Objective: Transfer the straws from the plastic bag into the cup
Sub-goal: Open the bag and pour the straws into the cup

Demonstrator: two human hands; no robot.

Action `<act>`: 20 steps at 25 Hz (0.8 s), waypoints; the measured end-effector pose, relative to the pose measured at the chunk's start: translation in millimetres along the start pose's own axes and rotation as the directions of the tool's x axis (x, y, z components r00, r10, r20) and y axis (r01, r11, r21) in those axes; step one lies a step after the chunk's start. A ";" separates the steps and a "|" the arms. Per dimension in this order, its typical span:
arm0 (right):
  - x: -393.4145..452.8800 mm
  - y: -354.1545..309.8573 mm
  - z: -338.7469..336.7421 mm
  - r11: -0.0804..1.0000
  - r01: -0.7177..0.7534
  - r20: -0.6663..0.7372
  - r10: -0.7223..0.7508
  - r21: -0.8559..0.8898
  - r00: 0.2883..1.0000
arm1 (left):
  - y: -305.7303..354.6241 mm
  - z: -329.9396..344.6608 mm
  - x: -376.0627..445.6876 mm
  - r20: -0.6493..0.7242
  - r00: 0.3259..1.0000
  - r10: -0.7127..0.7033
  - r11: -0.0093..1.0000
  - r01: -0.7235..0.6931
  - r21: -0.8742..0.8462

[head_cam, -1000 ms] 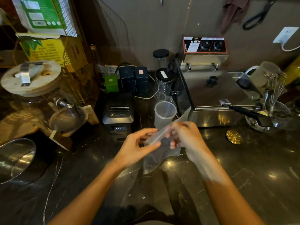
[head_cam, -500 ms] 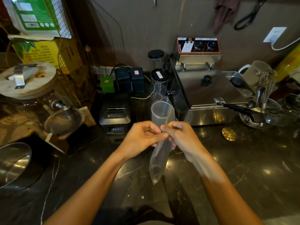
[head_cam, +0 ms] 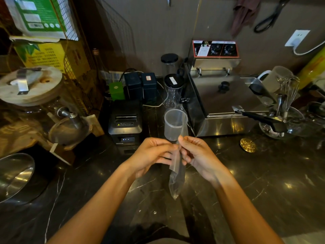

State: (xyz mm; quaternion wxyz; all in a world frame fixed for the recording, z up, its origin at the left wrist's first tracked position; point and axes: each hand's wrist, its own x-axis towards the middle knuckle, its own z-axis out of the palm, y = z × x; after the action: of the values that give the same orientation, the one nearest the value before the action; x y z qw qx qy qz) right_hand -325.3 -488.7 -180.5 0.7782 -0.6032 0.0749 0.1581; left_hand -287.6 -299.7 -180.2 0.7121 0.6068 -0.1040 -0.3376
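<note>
Item: clear, narrow plastic bag [head_cam: 176,178], hanging above the dark marble counter [head_cam: 263,182]. I see my left hand [head_cam: 151,155] and right hand [head_cam: 197,155] both pinching its top edge. Contents dark; straws not discernible. Item: translucent round plastic cup [head_cam: 174,124], upright just behind my hands, beside the stainless-steel fryer [head_cam: 226,103].

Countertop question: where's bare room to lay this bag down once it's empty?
Bare counter lies right of the right hand, in front of the fryer and gold disc. Another patch sits between the left hand and steel bowl. Behind the cup is crowded.
</note>
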 end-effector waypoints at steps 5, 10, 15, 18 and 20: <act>-1.3 -3.7 0.1 0.998 0.004 0.028 -0.003 -0.058 1.000 | -3.6 4.7 0.6 -0.132 0.991 0.027 0.998 -0.020 0.055; -2.6 -11.2 7.3 0.980 0.037 -0.065 -0.050 -0.197 0.997 | 8.8 9.0 1.3 -0.110 0.991 0.079 0.975 -0.053 0.218; -8.6 -14.9 11.2 0.978 0.056 -0.117 -0.081 -0.200 0.990 | 12.3 7.6 3.7 -0.137 0.985 0.104 0.954 -0.060 0.293; -10.8 -15.1 11.6 0.956 0.013 -0.118 -0.049 -0.292 0.992 | 7.6 13.1 4.8 -0.218 0.965 0.146 0.961 -0.086 0.262; -11.4 -16.7 11.7 0.943 0.002 -0.116 -0.043 -0.334 0.992 | 5.2 16.1 4.8 -0.215 0.969 0.120 0.968 -0.067 0.240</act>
State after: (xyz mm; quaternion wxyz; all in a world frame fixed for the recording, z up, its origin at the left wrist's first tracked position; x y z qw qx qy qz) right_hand -331.2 -482.9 -158.7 0.6608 -0.7354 0.0874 0.1224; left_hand -291.2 -315.2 -172.7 0.6590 0.7147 -0.0887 -0.2171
